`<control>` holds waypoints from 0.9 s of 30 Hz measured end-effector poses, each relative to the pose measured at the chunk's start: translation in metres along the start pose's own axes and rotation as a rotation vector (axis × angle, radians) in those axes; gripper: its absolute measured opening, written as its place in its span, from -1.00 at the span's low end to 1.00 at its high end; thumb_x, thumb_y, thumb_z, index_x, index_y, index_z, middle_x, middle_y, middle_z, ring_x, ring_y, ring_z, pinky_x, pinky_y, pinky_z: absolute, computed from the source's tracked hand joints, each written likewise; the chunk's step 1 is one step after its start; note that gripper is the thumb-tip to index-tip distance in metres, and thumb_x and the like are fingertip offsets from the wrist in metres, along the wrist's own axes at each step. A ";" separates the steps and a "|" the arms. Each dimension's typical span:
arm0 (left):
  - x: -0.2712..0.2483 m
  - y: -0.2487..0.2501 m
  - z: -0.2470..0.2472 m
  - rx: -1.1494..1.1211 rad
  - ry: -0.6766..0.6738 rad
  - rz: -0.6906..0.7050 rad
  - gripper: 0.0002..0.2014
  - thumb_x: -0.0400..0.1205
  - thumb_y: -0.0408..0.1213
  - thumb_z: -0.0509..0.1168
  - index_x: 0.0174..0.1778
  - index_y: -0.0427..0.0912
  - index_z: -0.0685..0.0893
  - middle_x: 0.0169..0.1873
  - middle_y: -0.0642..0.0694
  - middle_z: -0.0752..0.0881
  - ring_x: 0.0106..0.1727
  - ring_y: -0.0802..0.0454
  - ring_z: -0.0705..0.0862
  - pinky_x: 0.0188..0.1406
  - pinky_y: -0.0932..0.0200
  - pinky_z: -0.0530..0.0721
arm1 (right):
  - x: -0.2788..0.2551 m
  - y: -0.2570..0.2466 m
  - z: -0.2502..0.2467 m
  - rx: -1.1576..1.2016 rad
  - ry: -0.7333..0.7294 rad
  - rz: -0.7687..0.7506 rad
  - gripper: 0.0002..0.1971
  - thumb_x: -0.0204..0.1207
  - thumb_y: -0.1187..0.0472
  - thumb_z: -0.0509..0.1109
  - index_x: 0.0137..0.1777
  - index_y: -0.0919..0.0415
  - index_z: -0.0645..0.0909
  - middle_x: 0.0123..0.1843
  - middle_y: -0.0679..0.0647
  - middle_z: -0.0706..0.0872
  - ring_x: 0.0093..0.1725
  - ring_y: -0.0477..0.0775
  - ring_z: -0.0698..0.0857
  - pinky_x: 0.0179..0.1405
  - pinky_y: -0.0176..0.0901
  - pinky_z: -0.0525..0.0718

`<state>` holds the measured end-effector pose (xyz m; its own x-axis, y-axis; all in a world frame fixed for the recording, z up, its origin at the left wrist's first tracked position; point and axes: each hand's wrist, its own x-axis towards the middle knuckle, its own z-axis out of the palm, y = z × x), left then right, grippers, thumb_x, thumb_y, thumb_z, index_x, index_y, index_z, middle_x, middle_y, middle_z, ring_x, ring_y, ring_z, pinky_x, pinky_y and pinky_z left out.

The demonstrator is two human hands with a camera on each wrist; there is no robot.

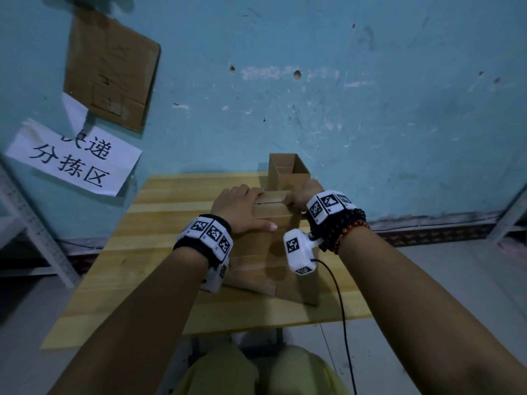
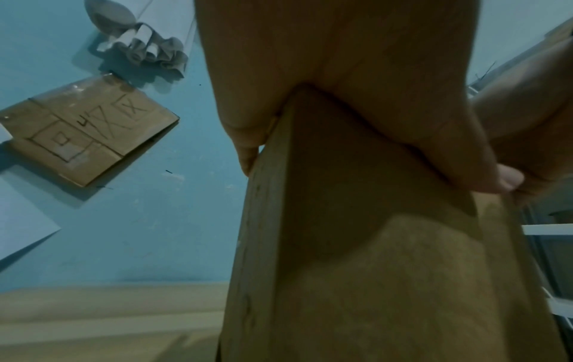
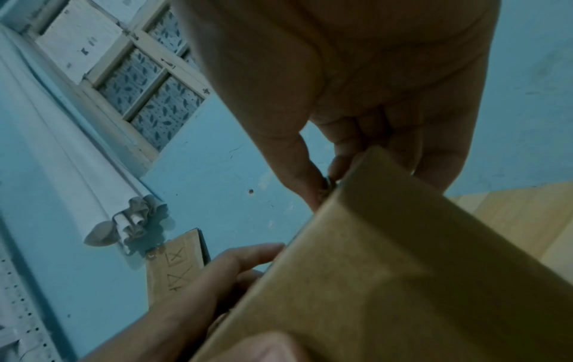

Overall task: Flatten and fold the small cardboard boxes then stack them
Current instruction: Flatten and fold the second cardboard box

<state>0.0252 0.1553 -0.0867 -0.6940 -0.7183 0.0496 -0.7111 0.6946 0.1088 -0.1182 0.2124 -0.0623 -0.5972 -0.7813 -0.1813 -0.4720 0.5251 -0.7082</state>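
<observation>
A brown cardboard box (image 1: 273, 220) stands in the middle of the wooden table (image 1: 171, 223). My left hand (image 1: 242, 206) lies over its top left, fingers curled round the far edge, thumb stretched along the top. In the left wrist view the palm (image 2: 341, 73) sits astride a corner of the box (image 2: 372, 245). My right hand (image 1: 299, 195) pinches the far right top edge; the right wrist view shows its thumb and fingers (image 3: 313, 171) closed on the box (image 3: 387, 269). Behind stands an open upright box (image 1: 288, 172). Cardboard flaps (image 1: 296, 292) spread below my wrists.
A cardboard sheet (image 1: 111, 72) and a white paper sign (image 1: 74, 158) hang on the blue wall at the left. Metal shelf frames stand at the far left (image 1: 34, 223) and far right (image 1: 510, 218). A black cable (image 1: 342, 309) trails off the table's front edge.
</observation>
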 end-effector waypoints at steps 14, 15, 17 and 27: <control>0.000 -0.002 0.000 -0.001 0.002 -0.001 -0.13 0.41 0.35 0.28 0.57 0.01 0.19 0.45 -0.11 0.38 0.44 -0.11 0.38 0.44 0.00 0.29 | -0.004 0.003 -0.002 -0.178 0.093 -0.132 -0.83 0.53 0.34 0.33 -0.31 0.29 0.55 0.01 0.30 0.73 0.04 0.26 0.74 -0.02 -0.05 0.69; -0.001 -0.003 0.000 -0.004 0.001 0.001 -0.13 0.41 0.34 0.28 0.57 0.01 0.19 0.45 -0.11 0.38 0.44 -0.11 0.38 0.43 0.00 0.30 | -0.006 0.006 -0.002 -0.220 0.110 -0.153 -0.75 0.55 0.36 0.29 -0.38 0.24 0.47 0.00 0.29 0.72 0.05 0.25 0.73 -0.02 -0.06 0.68; -0.001 -0.005 -0.001 -0.008 -0.004 0.004 -0.13 0.42 0.34 0.27 0.57 0.01 0.19 0.45 -0.12 0.37 0.44 -0.11 0.38 0.43 0.00 0.31 | -0.007 0.014 0.000 -0.236 0.121 -0.172 -0.83 0.58 0.38 0.24 -0.24 0.29 0.55 0.11 0.31 0.69 0.13 0.27 0.70 0.06 -0.06 0.65; 0.001 -0.005 0.001 0.010 -0.005 -0.011 -0.12 0.40 0.36 0.27 0.57 0.01 0.18 0.47 -0.11 0.36 0.46 -0.11 0.36 0.45 -0.02 0.29 | 0.001 0.031 0.018 0.195 0.224 -0.119 -0.57 0.58 0.25 0.29 -0.56 0.23 0.38 -0.28 0.33 0.63 -0.09 0.42 0.71 0.04 0.29 0.69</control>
<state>0.0277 0.1510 -0.0887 -0.6867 -0.7256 0.0438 -0.7197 0.6871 0.0993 -0.1218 0.2212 -0.0966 -0.6835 -0.7282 0.0500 -0.4268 0.3431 -0.8368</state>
